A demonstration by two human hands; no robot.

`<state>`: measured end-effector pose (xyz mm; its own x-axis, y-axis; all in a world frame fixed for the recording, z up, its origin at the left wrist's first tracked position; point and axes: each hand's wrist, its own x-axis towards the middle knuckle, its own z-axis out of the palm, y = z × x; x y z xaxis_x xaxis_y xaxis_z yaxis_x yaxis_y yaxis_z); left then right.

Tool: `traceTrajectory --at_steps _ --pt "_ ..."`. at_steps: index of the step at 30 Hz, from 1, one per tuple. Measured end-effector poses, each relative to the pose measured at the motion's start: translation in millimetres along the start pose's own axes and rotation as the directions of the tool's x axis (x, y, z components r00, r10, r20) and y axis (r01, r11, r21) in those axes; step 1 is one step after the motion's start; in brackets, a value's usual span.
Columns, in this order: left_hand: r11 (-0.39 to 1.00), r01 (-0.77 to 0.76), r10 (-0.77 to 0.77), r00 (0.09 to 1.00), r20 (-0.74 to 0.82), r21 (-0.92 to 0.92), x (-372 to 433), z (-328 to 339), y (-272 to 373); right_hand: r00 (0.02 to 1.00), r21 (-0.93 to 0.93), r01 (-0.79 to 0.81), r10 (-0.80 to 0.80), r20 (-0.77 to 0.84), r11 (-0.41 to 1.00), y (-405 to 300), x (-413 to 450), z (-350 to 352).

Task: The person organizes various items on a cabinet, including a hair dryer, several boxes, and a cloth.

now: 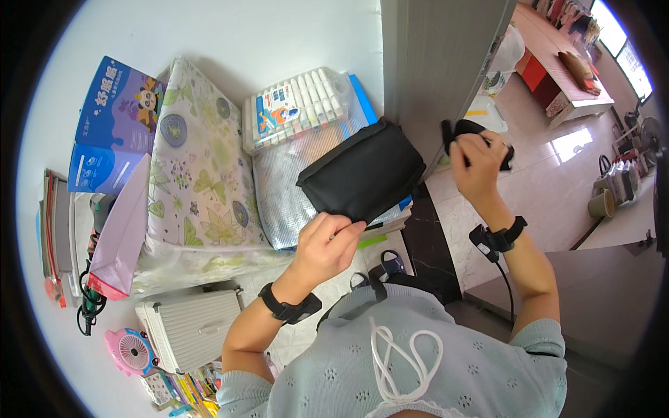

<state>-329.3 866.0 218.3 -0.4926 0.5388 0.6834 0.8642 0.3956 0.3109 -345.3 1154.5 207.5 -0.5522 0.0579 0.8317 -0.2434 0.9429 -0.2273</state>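
My left hand point(325, 248) pinches the near edge of a black fabric pouch point(366, 172) between thumb and fingers. The pouch is tilted and overlaps a silver quilted insulated bag point(282, 196); whether it rests there cannot be told. Off to the right, my right hand point(478, 164) is closed around a small black item point(469, 127), blurred and partly covered by the fingers. Behind the pouch, a clear plastic case of markers point(298, 112) lies on the silver bag. A flat blue thing point(365, 99) sticks out beside the case.
A floral-covered box-shaped piece point(201, 193) stands left, beside a blue-purple box point(123, 125) and a lilac paper bag point(123, 230). Below are a white ribbed suitcase point(193, 326) and a pink fan point(135, 351). A grey door point(439, 62) rises between my hands.
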Motion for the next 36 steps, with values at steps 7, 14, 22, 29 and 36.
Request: traceTrajectory --at_steps 7,14,22,29,36 --pt "0.898 0.439 -0.409 0.854 -0.323 0.025 46 -12 -28 0.938 0.329 0.079 -0.183 0.296 0.941 -121 16 5" --pt "0.850 0.525 -0.511 0.841 -0.176 0.039 41 -19 -29 0.950 0.242 -0.057 -0.022 0.312 0.969 -83 14 25" --pt "0.707 0.672 -0.684 0.729 0.029 -0.221 35 -26 -38 0.964 0.434 0.115 -0.207 0.170 0.894 -84 50 9" --pt "0.596 0.760 -0.801 0.585 -0.125 -0.259 26 -4 -51 0.868 0.455 0.172 -0.353 0.349 0.874 -108 45 31" --pt "0.387 0.597 -0.869 0.492 -0.061 -0.703 28 14 -52 0.903 0.454 0.197 -0.341 0.261 0.869 -97 47 39"
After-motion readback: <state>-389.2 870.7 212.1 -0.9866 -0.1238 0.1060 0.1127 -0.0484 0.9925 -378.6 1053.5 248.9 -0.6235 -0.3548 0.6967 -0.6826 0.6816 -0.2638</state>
